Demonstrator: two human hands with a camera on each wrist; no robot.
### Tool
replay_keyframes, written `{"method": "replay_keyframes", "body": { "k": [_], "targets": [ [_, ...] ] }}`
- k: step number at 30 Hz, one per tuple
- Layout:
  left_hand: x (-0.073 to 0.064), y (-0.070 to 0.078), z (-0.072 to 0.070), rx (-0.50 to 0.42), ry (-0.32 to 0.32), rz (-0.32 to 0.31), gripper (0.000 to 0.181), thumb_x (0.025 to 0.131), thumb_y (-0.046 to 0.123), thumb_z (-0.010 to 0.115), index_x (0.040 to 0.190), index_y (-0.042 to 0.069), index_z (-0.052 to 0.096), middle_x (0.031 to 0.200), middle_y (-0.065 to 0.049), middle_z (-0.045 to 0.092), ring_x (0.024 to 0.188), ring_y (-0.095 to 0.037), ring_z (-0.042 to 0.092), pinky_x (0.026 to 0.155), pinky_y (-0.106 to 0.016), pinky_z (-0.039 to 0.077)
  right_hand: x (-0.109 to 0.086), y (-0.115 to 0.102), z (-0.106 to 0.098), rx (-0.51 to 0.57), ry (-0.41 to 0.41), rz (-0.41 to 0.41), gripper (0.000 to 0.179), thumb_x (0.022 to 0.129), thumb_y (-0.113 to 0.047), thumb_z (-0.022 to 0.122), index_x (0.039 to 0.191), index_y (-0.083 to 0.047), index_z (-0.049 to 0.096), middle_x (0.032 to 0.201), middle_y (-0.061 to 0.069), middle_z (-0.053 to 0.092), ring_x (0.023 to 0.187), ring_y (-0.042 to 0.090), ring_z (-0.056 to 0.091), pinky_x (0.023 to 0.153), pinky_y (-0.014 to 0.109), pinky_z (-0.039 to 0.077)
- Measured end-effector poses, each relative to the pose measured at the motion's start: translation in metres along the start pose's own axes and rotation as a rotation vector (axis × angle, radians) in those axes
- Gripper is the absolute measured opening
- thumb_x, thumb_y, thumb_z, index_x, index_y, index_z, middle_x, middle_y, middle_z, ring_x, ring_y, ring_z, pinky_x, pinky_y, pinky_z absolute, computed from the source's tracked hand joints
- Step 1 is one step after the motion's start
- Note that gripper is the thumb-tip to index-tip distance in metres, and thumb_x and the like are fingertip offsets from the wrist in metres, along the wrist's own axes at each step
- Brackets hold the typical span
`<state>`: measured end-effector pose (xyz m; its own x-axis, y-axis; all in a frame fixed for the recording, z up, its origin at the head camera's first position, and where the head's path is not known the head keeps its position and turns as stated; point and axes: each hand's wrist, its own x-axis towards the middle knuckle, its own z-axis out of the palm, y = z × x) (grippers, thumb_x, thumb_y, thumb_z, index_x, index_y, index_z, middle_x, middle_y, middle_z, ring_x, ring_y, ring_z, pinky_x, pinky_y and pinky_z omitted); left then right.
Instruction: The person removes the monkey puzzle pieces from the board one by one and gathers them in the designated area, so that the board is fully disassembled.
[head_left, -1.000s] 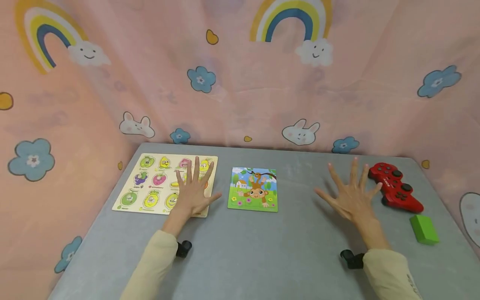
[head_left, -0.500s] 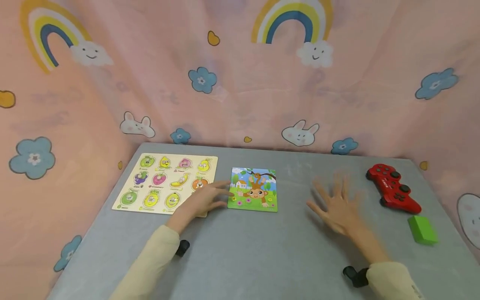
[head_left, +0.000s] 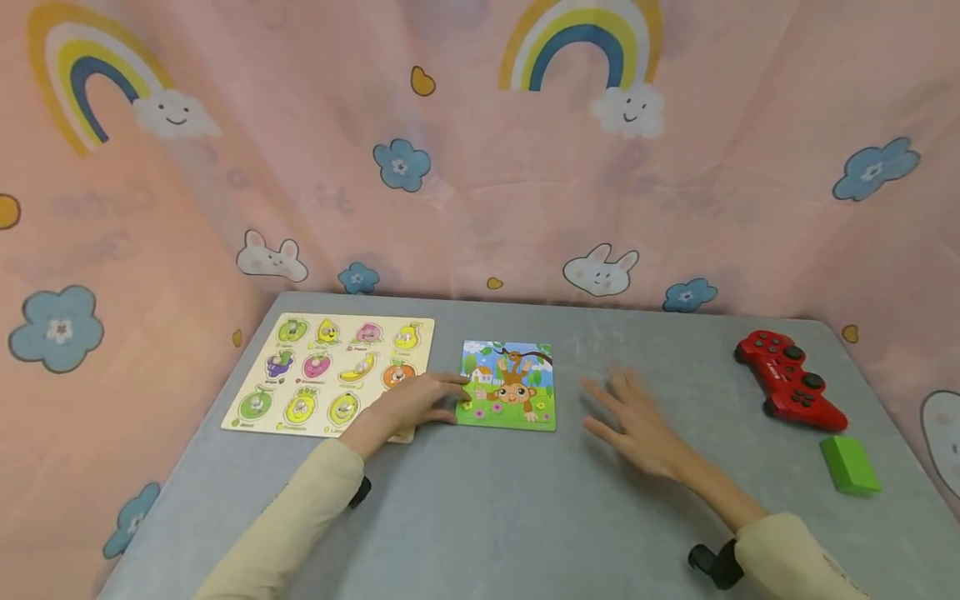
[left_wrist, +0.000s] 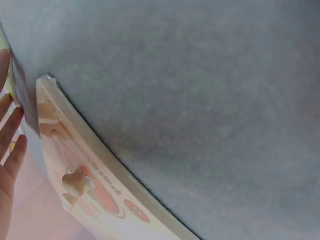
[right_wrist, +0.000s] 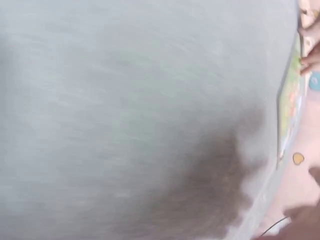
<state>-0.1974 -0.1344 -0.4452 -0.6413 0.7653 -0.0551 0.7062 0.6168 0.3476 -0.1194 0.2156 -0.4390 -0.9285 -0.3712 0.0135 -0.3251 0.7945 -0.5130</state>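
A square picture puzzle of a monkey lies flat on the grey table. At its left edge, my left hand touches the rim with lightly bent fingers; the left wrist view shows these fingers extended against the edge. My right hand hovers over the table right of the puzzle, fingers spread and blurred, apart from it. In the right wrist view the puzzle shows at the right edge. A wooden fruit board lies partly under my left hand and wrist.
A red game controller lies at the far right, and a green block sits just in front of it. Behind the table hangs a pink patterned cloth.
From above the fruit board, my left hand has come down to the puzzle's left edge. My right hand has swung left from near the controller toward the puzzle.
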Motion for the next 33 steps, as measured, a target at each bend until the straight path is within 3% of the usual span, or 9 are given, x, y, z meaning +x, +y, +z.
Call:
{"method": "replay_keyframes", "body": {
  "k": [6,12,18,27,33],
  "targets": [
    [-0.002,-0.001,-0.001,0.034,0.003,-0.005,0.04,0.085,0.03,0.072,0.122,0.015,0.068,0.137,-0.008,0.053,0.121,-0.026,0.055,0.093,-0.037,0.05,0.03,-0.002,0.004,0.196,-0.132,0.003,0.065,0.095,-0.032,0.058,0.149,-0.007,0.033,0.153,0.033,0.011,0.139,0.054,0.001,0.104,0.073,0.008],
    [-0.002,-0.004,0.001,0.016,-0.008,0.035,0.041,0.086,0.031,0.071,0.123,0.014,0.066,0.138,-0.006,0.053,0.122,-0.024,0.054,0.095,-0.035,0.049,0.054,-0.004,0.014,0.348,-0.077,-0.009,0.057,0.092,-0.019,0.064,0.143,-0.004,0.044,0.152,0.025,0.025,0.141,0.046,0.016,0.107,0.067,0.018],
    [-0.005,-0.004,-0.001,-0.017,0.004,0.009,0.041,0.084,0.031,0.073,0.12,0.012,0.068,0.136,-0.006,0.055,0.123,-0.023,0.053,0.098,-0.035,0.047,0.085,-0.015,0.021,0.549,-0.083,-0.006,0.046,0.092,-0.012,0.065,0.135,0.0,0.052,0.144,0.021,0.043,0.134,0.038,0.037,0.107,0.051,0.034],
    [-0.002,0.005,0.005,-0.034,0.043,-0.068,0.036,0.084,0.032,0.073,0.114,0.012,0.07,0.137,-0.005,0.055,0.123,-0.023,0.054,0.097,-0.036,0.048,0.12,-0.023,0.034,0.615,-0.044,-0.036,0.042,0.091,-0.009,0.065,0.131,0.003,0.055,0.128,0.02,0.059,0.113,0.034,0.058,0.098,0.05,0.045],
    [0.001,0.01,0.011,-0.013,0.036,-0.068,0.034,0.085,0.032,0.072,0.113,0.013,0.07,0.137,-0.005,0.055,0.12,-0.022,0.056,0.094,-0.034,0.049,0.137,-0.023,0.045,0.639,-0.042,-0.027,0.039,0.089,-0.003,0.067,0.125,0.006,0.058,0.12,0.022,0.062,0.102,0.033,0.062,0.092,0.042,0.05]
  ]
}}
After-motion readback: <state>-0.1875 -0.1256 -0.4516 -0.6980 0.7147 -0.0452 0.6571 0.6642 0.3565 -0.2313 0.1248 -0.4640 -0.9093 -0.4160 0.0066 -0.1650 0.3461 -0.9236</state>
